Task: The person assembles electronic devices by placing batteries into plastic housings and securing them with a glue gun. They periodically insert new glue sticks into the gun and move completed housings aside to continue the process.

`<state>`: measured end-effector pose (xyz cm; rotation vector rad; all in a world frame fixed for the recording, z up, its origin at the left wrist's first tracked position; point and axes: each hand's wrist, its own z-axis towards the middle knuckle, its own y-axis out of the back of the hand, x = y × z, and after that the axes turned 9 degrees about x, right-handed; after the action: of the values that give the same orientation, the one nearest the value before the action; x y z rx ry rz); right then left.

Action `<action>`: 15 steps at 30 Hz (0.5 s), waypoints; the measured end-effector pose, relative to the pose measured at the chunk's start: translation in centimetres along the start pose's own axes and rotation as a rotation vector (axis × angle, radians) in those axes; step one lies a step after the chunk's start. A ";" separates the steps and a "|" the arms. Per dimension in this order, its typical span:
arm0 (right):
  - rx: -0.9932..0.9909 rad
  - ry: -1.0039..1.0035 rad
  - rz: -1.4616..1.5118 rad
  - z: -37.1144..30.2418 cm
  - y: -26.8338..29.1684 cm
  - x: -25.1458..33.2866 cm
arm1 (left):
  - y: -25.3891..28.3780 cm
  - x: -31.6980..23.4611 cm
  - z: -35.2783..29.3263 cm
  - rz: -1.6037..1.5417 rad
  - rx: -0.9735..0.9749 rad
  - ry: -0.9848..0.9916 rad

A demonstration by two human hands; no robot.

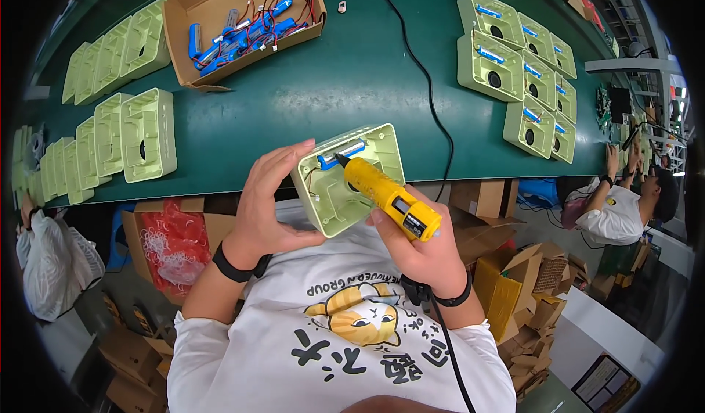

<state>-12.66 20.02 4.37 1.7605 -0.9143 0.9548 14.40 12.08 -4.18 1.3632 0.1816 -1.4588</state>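
My left hand grips a light green plastic housing by its left side, tilted with its open inside toward me. Inside, along the upper wall, lies a blue battery cell with thin wires at its left end. A yellow glue gun is wrapped in my right hand, and its black cord runs down past my wrist. The gun's dark nozzle points at the battery; whether it touches is too small to tell. Part of the housing's round opening is hidden behind the gun.
On the green table, a cardboard box holds several blue batteries with wires. Green housings stand in rows at left; housings with batteries lie at right. A black cable crosses the table. Another person works at far right.
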 end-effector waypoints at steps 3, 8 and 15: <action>0.007 -0.003 0.104 -0.3 -0.3 0.0 | -0.4 -0.3 0.3 -0.011 -0.015 -0.025; 0.028 -0.015 0.136 -0.4 0.0 0.7 | -0.6 -0.4 0.3 0.004 -0.045 -0.087; -0.065 0.025 0.173 -0.6 -0.5 0.0 | -0.8 -0.4 0.4 0.014 -0.058 -0.102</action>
<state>-12.33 20.76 4.35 1.6312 -1.0823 1.0433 13.49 12.35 -4.18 1.2376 0.1475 -1.4966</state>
